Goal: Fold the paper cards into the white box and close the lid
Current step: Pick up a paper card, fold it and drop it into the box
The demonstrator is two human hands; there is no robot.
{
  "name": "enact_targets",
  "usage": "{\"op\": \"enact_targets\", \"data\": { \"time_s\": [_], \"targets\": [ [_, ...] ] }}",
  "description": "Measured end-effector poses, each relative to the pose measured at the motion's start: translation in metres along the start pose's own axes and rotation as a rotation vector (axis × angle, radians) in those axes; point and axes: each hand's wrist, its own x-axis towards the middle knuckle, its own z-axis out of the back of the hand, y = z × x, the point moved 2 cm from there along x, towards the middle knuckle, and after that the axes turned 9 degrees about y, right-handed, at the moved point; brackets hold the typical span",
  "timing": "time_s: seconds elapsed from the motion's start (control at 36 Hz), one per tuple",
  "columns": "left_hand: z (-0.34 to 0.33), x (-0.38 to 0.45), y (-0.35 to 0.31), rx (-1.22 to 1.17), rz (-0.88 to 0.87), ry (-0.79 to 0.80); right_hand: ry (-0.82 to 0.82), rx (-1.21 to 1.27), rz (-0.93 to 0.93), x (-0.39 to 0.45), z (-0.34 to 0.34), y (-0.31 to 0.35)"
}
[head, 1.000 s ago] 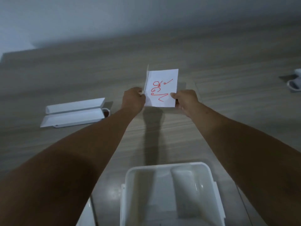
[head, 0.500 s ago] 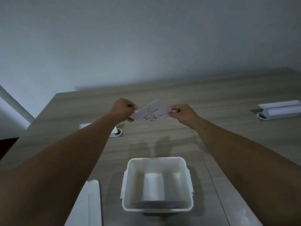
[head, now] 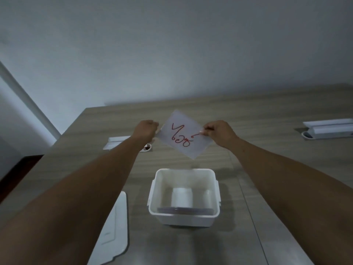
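The left hand (head: 146,129) and right hand (head: 217,131) pinch the 2 side edges of the paper card (head: 184,135), held above the white box (head: 184,214); it looks light, thin, easy to crease.

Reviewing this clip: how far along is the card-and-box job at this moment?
Done: the white box stands open with at least one folded white paper already inside. In hand: the left hand and right hand pinch opposite edges of a paper card with red writing, held in the air beyond the box. Left: fold it, drop it in, then fit the lid, which lies left of the box.
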Motion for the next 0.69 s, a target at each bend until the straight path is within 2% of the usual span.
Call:
{"op": "enact_targets", "data": {
  "time_s": [0.06,0.14,0.28,0.44,0.69],
  "targets": [
    [0.006,-0.008,-0.015,-0.045,-0.102,-0.032,0.017,-0.006,0.003,-0.004,0.001,0.006],
    [0.004,-0.022,-0.038,-0.031,-0.251,0.103,0.084,-0.043,-0.012,-0.013,0.001,0.018],
    [-0.007,-0.043,-0.039,0.499,-0.366,0.236,0.193,-0.100,0.000,-0.031,-0.012,0.034],
    [-0.021,-0.060,0.027,0.522,-0.264,0.280,0.294,-0.200,-0.074,-0.060,-0.058,0.025],
    [-0.066,-0.085,0.122,0.579,-0.178,0.469,0.440,-0.321,-0.186,-0.110,-0.135,-0.028]
  ]
}}
